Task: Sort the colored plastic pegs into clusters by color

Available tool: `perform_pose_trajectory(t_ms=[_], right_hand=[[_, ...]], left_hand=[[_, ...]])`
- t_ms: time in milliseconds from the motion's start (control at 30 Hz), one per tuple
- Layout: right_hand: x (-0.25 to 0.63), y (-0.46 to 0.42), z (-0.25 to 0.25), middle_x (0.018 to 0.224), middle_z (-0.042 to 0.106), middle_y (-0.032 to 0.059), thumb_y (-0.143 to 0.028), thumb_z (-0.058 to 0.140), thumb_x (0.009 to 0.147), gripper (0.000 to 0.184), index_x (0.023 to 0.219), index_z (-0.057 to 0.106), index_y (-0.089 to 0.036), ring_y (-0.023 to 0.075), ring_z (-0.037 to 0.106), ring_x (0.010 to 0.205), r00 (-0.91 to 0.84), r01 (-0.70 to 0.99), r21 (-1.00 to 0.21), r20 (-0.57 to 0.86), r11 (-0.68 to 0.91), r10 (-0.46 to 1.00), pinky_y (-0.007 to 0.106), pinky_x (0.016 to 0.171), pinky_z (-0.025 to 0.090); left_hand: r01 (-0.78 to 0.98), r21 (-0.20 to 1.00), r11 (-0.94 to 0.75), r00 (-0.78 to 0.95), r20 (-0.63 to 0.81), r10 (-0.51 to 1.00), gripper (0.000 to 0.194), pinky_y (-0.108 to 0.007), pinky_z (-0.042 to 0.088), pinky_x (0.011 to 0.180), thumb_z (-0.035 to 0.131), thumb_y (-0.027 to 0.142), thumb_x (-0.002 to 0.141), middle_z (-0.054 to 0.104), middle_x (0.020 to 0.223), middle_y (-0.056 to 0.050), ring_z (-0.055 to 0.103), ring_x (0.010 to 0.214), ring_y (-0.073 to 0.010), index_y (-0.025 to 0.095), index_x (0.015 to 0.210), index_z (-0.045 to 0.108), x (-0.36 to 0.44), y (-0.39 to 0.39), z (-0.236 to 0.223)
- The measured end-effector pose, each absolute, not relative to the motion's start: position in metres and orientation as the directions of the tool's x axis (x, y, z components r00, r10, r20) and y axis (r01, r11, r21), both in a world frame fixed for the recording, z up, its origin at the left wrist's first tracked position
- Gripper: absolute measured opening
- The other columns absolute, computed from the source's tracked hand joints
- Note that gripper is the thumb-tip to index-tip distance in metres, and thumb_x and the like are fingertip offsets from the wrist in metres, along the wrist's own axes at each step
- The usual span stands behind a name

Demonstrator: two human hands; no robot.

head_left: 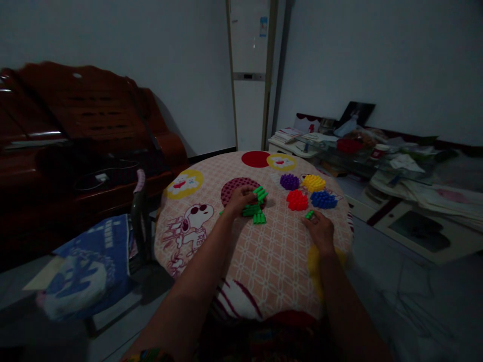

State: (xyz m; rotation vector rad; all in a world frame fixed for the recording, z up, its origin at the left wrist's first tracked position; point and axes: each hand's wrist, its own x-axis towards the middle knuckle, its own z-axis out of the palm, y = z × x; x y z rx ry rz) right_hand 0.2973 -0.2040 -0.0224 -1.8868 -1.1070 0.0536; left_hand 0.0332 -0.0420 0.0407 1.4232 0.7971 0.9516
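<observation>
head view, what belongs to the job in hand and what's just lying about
Likely in use:
green ridged blocks, in left hand, right hand and on round cloth-covered table
knobbly purple cluster, yellow cluster, red cluster, blue cluster

Lying about, it seems:
stacked white papers
red-and-white cup

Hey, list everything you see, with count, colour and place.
Table: one, pink patterned cover, centre
Purple heap: one, purple, table's right
Yellow heap: one, yellow, table's right
Red heap: one, red, table's right
Blue heap: one, blue, table's right
Green pieces: several, green, centre, both hands
Bench: one, brown, left
Cloth or bag: one, blue, lower left
Tall unit: one, white, back
Walls: two, pale, back
Cabinet: one, white, right
Papers: several, pale, right
Cup: one, red-white, right
Left hand: one, bare, centre
Right hand: one, bare, table's right
</observation>
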Motion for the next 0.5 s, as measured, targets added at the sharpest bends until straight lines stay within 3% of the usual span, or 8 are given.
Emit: perform_pose_trajectory(t_ms=[100, 267, 500], right_hand=[[0.296, -0.205, -0.02, 0.069, 0.069, 0.0035, -0.059, 0.068, 0.073, 0.048, 0.099, 0.074, -0.019, 0.0209, 0.061, 0.066, 0.591, 0.651, -0.742, 0.365, -0.159, 0.719, 0.03, 0.063, 0.043], [0.296, -0.206, -0.018, 0.063, 0.064, 0.0009, -0.063, 0.067, 0.075, 0.049, 0.093, 0.074, -0.018, 0.0178, 0.056, 0.059, 0.576, 0.613, -0.782, 0.346, -0.111, 0.741, 0.029, 0.059, 0.041], [0.302, -0.206, -0.021, 0.067, 0.067, 0.0013, -0.056, 0.071, 0.07, 0.05, 0.102, 0.073, -0.017, 0.0191, 0.059, 0.063, 0.525, 0.586, -0.807, 0.319, -0.064, 0.789, 0.028, 0.06, 0.044]], left_hand=[[-0.026, 0.995, -0.097, 0.526, 0.096, 0.845, 0.029, -0.029, 0.052, 0.068, 0.076, 0.033, 0.066, 0.069, 0.077, -0.002, 0.066, 0.071, -0.0164, 0.017, 0.086, 0.063, 0.079, -0.06, 0.035], [0.175, 0.918, -0.356, 0.468, 0.241, 0.85, 0.023, -0.022, 0.039, 0.056, 0.078, 0.027, 0.063, 0.062, 0.068, 0.002, 0.054, 0.064, -0.0116, 0.019, 0.071, 0.058, 0.142, -0.097, 0.016], [0.227, 0.863, -0.452, 0.552, 0.269, 0.79, 0.018, -0.024, 0.034, 0.056, 0.077, 0.02, 0.065, 0.062, 0.067, 0.002, 0.051, 0.063, -0.0109, 0.018, 0.07, 0.06, 0.152, -0.12, -0.003]])
